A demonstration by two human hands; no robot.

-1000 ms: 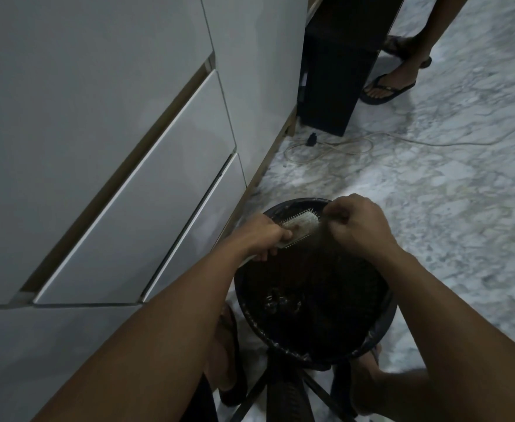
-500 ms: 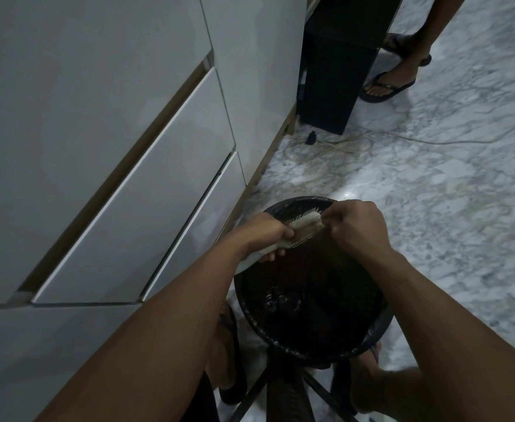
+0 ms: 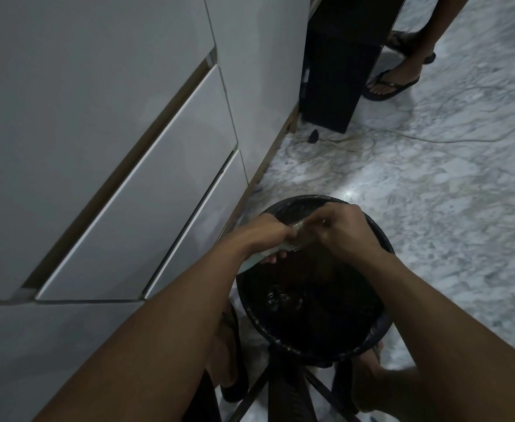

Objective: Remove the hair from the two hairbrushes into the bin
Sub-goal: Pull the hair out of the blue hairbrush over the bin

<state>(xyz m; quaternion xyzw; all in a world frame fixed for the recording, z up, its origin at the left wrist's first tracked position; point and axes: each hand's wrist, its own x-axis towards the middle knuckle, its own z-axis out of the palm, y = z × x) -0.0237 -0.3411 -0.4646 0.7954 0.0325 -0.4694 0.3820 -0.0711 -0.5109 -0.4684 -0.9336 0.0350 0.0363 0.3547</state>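
Note:
A round black bin [image 3: 381, 239] lined with a dark bag stands on the floor in front of me. Over its far left rim my left hand [image 3: 268, 236] grips the handle of a pale hairbrush [image 3: 295, 228], bristles turned toward the bin. My right hand [image 3: 344, 231] covers the brush head, its fingertips pinched at the bristles; the hair itself is too fine and dark to make out. Dark clumps [image 3: 280, 300] lie at the bottom of the bin. A second hairbrush is not in sight.
White cabinet drawers [image 3: 146, 190] rise close on the left. A black box [image 3: 335, 83] and a thin cable [image 3: 356, 141] sit on the marble floor beyond the bin. Another person's sandalled feet [image 3: 393, 80] stand at the top right. My own feet flank dark stand legs [image 3: 280, 391] below.
My right hand has slid left along the brush head, from its far tip to over its middle. The brush has tilted so less of it shows. My left hand holds steady.

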